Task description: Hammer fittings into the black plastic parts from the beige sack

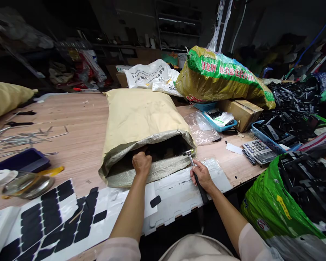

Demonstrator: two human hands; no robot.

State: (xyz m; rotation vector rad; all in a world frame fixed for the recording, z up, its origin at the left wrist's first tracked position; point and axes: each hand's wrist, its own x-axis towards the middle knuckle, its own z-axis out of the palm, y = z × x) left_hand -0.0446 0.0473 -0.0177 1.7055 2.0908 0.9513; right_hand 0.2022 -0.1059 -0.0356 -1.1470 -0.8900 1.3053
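A large cream woven sack [138, 112] lies on the wooden table, its dark mouth facing me. My left hand [142, 162] is closed at the sack's opening; what its fingers hold, if anything, is hidden. Just right of the mouth, my right hand [202, 176] grips a small hammer [200, 186] by its black handle, the head up against the sack's rim. Below the sack, a white sheet [176, 192] lies along the table's front edge, and one black rounded pad [155, 201] rests on paper nearby.
Sheets of black pads [50, 214], a tape roll [29, 185], a purple tray [21, 161] and metal rods [24, 139] lie left. A calculator [258, 150], blue baskets [220, 125], a carton [240, 112] and a green sack [271, 203] of black parts stand right.
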